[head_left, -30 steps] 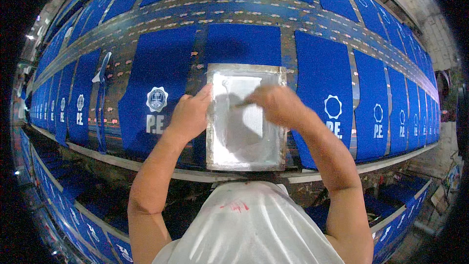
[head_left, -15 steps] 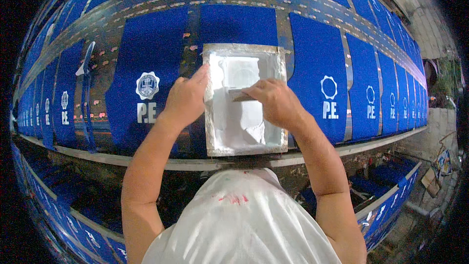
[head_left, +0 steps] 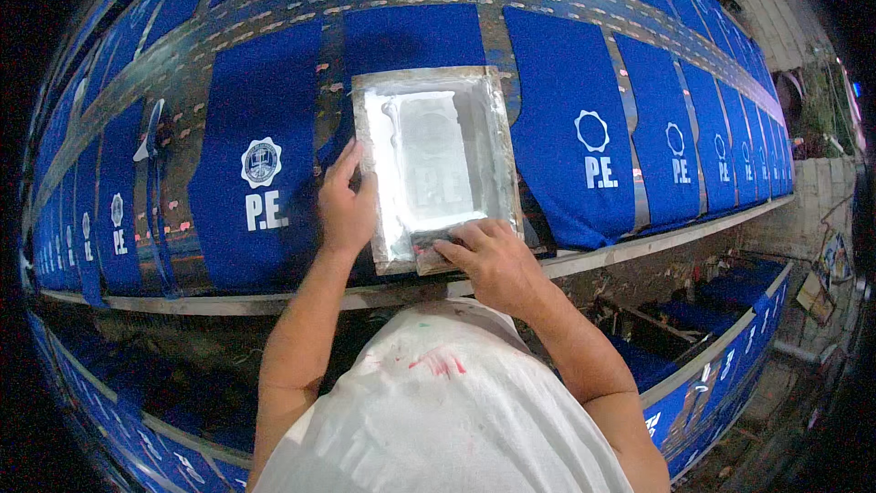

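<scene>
A screen-printing frame (head_left: pixel 510 151) with wooden sides lies over a blue cloth piece (head_left: pixel 415 36) in front of me. White ink (head_left: pixel 391 192) is spread inside it, thickest along the left side and near end. My left hand (head_left: pixel 347 210) grips the frame's left side, fingers along the rail. In my right hand (head_left: pixel 500 265) is a squeegee (head_left: pixel 427 254), held at the frame's near end with its lower edge in the frame. My fingers cover part of it. Faint shapes of a design show through the mesh.
Printed blue cloth pieces, one (head_left: pixel 260 100) to the left and another (head_left: pixel 570 82) to the right, lie in rows on a long table with a pale front edge (head_left: pixel 684 226). Lower racks with more blue cloth stand on both sides of me. A block wall (head_left: pixel 771 27) rises at right.
My right hand has drawn the squeegee from the frame's middle to its near end, leaving a smoothed white area. My left hand has slid lower along the left side. The view has shifted slightly.
</scene>
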The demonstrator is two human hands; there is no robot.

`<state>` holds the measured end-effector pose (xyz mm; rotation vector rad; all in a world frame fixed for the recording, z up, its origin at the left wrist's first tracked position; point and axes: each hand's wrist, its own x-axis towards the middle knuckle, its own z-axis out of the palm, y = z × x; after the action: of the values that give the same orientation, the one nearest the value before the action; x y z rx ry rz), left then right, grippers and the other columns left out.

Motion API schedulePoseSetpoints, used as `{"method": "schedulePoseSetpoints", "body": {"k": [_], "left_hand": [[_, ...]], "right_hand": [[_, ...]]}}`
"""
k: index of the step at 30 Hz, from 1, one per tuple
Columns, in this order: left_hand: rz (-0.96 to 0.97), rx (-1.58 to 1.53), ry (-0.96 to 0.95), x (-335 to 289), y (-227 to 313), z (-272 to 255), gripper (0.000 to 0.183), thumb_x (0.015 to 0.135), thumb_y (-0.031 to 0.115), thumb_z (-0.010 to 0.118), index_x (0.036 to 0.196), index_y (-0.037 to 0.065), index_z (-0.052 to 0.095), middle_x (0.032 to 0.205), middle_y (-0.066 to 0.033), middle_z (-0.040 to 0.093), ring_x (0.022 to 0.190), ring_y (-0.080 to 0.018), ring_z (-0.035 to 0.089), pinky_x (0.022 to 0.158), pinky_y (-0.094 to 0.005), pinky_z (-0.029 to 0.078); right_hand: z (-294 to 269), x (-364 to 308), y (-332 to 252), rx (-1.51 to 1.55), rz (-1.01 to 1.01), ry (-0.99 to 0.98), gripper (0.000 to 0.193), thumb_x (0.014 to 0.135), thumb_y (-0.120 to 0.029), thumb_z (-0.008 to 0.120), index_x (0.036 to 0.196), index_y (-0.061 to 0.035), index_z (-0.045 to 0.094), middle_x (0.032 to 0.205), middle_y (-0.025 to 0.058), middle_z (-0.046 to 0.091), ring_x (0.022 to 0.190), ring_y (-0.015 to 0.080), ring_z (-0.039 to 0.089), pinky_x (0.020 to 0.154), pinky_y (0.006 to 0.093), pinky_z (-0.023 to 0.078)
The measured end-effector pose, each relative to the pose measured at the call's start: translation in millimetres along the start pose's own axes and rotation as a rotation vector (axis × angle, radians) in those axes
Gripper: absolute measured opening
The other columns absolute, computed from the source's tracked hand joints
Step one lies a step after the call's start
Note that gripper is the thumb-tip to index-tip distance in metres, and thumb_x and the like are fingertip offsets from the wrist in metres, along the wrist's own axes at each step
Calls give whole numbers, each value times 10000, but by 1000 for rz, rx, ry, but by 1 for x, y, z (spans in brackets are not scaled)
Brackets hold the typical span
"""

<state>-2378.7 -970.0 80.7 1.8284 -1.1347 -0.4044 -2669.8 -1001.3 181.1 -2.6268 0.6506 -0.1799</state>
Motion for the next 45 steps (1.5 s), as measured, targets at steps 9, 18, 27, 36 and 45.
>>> {"method": "schedulePoseSetpoints", "body": {"k": [9, 18, 27, 36, 45], "left_hand": [[7, -25, 40, -24, 7, 14, 594, 882, -56, 760, 1468, 31, 792, 1700, -299, 623, 1513, -423, 630, 1296, -478, 483], [327, 6, 170, -44, 26, -4, 319, 883, -46, 825, 1172, 81, 874, 1675, -352, 631, 1477, -452, 639, 1266, -519, 476], [53, -290, 165, -15, 77, -15, 491, 903, -234, 713, 1367, -75, 727, 1790, -246, 554, 1593, -319, 598, 1304, -451, 511], [-80, -465, 165, -26, 178, 161, 520, 870, -197, 759, 1378, -87, 763, 1770, -288, 558, 1589, -310, 604, 1306, -435, 497], [-50, -450, 91, -49, 193, 295, 357, 860, -110, 806, 1188, 25, 844, 1746, -295, 589, 1524, -317, 657, 1279, -434, 508]], "right_hand": [[4, -31, 16, 211, 123, 279, 539, 910, -128, 928, 1432, -87, 797, 1492, 171, 737, 1388, 421, 682, 1192, 528, 540], [27, -48, 86, 995, 664, 464, 622, 1153, -189, 742, 1685, 78, 562, 1614, 226, 710, 1466, 309, 673, 1270, 416, 502], [9, -51, 107, 1177, 345, 488, 797, 1088, -351, 821, 1735, 17, 536, 1651, 241, 656, 1575, 324, 579, 1360, 463, 383], [-68, -160, 227, 1299, 387, 641, 794, 1096, -232, 762, 1766, 67, 460, 1784, 199, 527, 1653, 300, 491, 1391, 454, 332], [-81, -240, 319, 1162, 558, 615, 751, 1094, -269, 772, 1730, 55, 540, 1721, 170, 589, 1602, 286, 534, 1384, 448, 336]]}}
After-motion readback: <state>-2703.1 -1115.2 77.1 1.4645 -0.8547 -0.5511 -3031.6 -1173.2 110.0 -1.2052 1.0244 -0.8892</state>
